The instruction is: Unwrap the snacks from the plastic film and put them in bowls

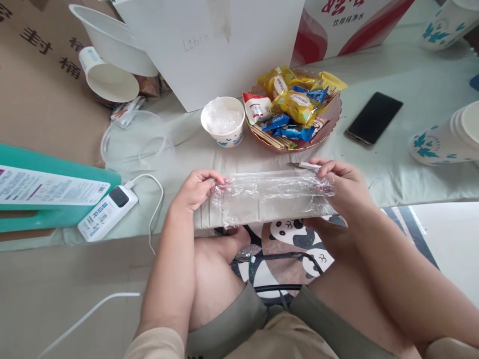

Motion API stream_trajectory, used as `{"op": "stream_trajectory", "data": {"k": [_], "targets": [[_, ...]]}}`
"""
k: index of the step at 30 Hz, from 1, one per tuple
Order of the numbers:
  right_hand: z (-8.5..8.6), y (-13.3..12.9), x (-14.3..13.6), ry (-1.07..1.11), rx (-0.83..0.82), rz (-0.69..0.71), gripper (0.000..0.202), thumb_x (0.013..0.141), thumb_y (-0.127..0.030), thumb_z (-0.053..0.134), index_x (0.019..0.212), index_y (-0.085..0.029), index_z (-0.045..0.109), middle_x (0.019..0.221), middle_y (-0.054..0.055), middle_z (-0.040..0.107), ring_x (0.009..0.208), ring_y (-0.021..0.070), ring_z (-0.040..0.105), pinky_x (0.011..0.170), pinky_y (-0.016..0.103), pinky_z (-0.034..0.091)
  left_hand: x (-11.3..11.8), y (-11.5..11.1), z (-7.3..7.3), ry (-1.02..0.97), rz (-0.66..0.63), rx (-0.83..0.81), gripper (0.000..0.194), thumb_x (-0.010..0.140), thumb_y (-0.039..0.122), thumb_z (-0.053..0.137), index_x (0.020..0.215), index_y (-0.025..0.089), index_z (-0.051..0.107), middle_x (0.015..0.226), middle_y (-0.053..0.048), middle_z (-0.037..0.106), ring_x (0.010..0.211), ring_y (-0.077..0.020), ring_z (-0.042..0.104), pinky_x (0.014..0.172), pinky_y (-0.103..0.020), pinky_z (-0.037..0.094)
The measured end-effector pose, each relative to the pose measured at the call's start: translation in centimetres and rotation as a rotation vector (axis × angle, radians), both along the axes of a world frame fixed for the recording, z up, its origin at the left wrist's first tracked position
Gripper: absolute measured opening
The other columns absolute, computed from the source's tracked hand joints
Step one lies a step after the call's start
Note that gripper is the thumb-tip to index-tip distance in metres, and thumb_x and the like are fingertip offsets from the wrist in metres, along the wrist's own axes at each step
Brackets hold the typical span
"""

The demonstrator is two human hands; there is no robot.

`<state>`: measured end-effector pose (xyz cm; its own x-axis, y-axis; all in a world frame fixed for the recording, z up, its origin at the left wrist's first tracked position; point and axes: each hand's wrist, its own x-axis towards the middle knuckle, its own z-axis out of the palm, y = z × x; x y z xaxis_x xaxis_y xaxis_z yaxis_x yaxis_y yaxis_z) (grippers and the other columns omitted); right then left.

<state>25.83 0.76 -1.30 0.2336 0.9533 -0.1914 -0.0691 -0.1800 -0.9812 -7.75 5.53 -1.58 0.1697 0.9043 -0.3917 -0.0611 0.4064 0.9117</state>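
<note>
A crinkled sheet of clear plastic film (275, 184) is stretched sideways at the table's front edge. My left hand (196, 190) pinches its left end between thumb and fingers. At the opposite end, my right hand (344, 184) is closed on the film. A small white-handled tool with a pointed metal tip (301, 164) shows at my right fingertips; I cannot tell if it is held or lies on the cloth. Beyond the film stands a paper cup (224, 124) with crumpled clear plastic inside. Right of it, a pinkish bowl (335, 122) holds wrapped snacks.
A black phone (375, 118) lies at the right, near stacked paper cups (445, 134). At the left are a white power bank (108, 212) with a cable, a green container (56, 187) and clear round lids (130, 139). A white box (224, 50) stands behind.
</note>
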Motion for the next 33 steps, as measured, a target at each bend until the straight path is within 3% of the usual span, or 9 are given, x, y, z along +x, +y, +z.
{"op": "stream_trajectory", "data": {"k": [5, 9, 12, 15, 21, 23, 28, 31, 33], "targets": [[0.2, 0.0, -0.1, 0.145, -0.046, -0.026, 0.013, 0.063, -0.025, 0.076, 0.068, -0.022, 0.065, 0.114, 0.001, 0.074, 0.061, 0.0091, 0.057, 0.047, 0.022, 0.036, -0.2, -0.3, 0.2, -0.032, -0.057, 0.037, 0.020, 0.057, 0.026, 0.087, 0.064, 0.016, 0.071, 0.063, -0.004, 0.071, 0.051, -0.0148, 0.065, 0.047, -0.024, 0.052], [-0.4, 0.2, -0.4, -0.113, -0.101, 0.020, 0.003, 0.063, -0.019, 0.064, 0.065, -0.021, 0.065, 0.113, 0.005, 0.075, 0.076, 0.0158, 0.065, 0.049, 0.023, 0.037, 0.0, -0.1, -0.2, 0.067, 0.010, 0.182, 0.008, 0.057, 0.019, 0.080, 0.061, 0.017, 0.073, 0.069, -0.004, 0.073, 0.056, -0.0113, 0.062, 0.052, -0.021, 0.049], [-0.4, 0.1, -0.2, -0.339, -0.027, 0.120, 0.012, 0.063, -0.017, 0.054, 0.059, -0.021, 0.065, 0.113, 0.006, 0.076, 0.100, 0.0239, 0.069, 0.069, 0.032, 0.050, -0.1, 0.1, -0.5, 0.103, -0.025, 0.238, 0.009, 0.060, 0.017, 0.069, 0.061, 0.016, 0.077, 0.077, -0.007, 0.075, 0.067, -0.0142, 0.065, 0.058, -0.023, 0.050], [0.1, -0.1, 0.7, -0.472, 0.101, 0.221, 0.023, 0.065, -0.020, 0.050, 0.063, -0.023, 0.073, 0.109, 0.005, 0.076, 0.109, 0.0269, 0.067, 0.093, 0.041, 0.049, -0.3, 0.1, -0.3, -0.044, -0.061, 0.236, 0.021, 0.065, 0.032, 0.067, 0.060, 0.014, 0.077, 0.075, -0.012, 0.072, 0.074, -0.0196, 0.068, 0.064, -0.027, 0.056], [0.7, 0.3, 1.3, -0.542, 0.234, -0.011, 0.016, 0.076, -0.026, 0.054, 0.068, -0.023, 0.067, 0.075, 0.005, 0.067, 0.078, 0.0223, 0.063, 0.080, 0.040, 0.050, 0.3, -0.5, 0.6, -0.040, -0.139, 0.150, 0.024, 0.058, 0.021, 0.086, 0.074, 0.016, 0.068, 0.091, -0.004, 0.063, 0.067, -0.0137, 0.067, 0.043, -0.018, 0.049], [0.8, 0.4, 0.1, -0.504, 0.230, 0.172, 0.014, 0.082, -0.033, 0.063, 0.086, -0.022, 0.070, 0.085, 0.005, 0.072, 0.083, 0.0222, 0.067, 0.084, 0.041, 0.053, 0.8, -0.7, 1.0, -0.092, -0.271, 0.099, 0.028, 0.059, 0.018, 0.085, 0.081, 0.017, 0.068, 0.098, -0.004, 0.062, 0.062, -0.0116, 0.067, 0.039, -0.017, 0.045], [1.6, 0.7, -3.8, -0.265, 0.240, 0.825, 0.056, 0.079, -0.046, 0.076, 0.126, -0.019, 0.062, 0.127, 0.013, 0.071, 0.112, 0.0249, 0.069, 0.097, 0.041, 0.055, 1.6, -1.5, 2.0, -0.181, -0.528, 0.035, 0.019, 0.066, 0.017, 0.081, 0.079, 0.018, 0.068, 0.099, -0.008, 0.066, 0.056, -0.0121, 0.065, 0.035, -0.018, 0.040], [2.5, 0.9, -5.0, -0.252, 0.048, 1.138, 0.041, 0.083, -0.043, 0.071, 0.114, -0.017, 0.067, 0.085, 0.004, 0.073, 0.071, 0.0163, 0.065, 0.066, 0.030, 0.052, 1.5, -1.5, 2.1, -0.150, -0.589, 0.033, 0.022, 0.066, 0.019, 0.081, 0.083, 0.020, 0.068, 0.098, -0.009, 0.069, 0.055, -0.0147, 0.066, 0.036, -0.020, 0.041], [2.9, 0.9, -5.1, -0.242, -0.049, 1.226, 0.023, 0.086, -0.039, 0.066, 0.092, -0.017, 0.068, 0.063, -0.002, 0.063, 0.053, 0.0110, 0.052, 0.052, 0.025, 0.041, 1.5, -1.1, 1.7, -0.083, -0.413, 0.104, 0.034, 0.060, 0.016, 0.082, 0.090, 0.022, 0.066, 0.101, -0.008, 0.070, 0.058, -0.0144, 0.067, 0.040, -0.020, 0.044]]}}
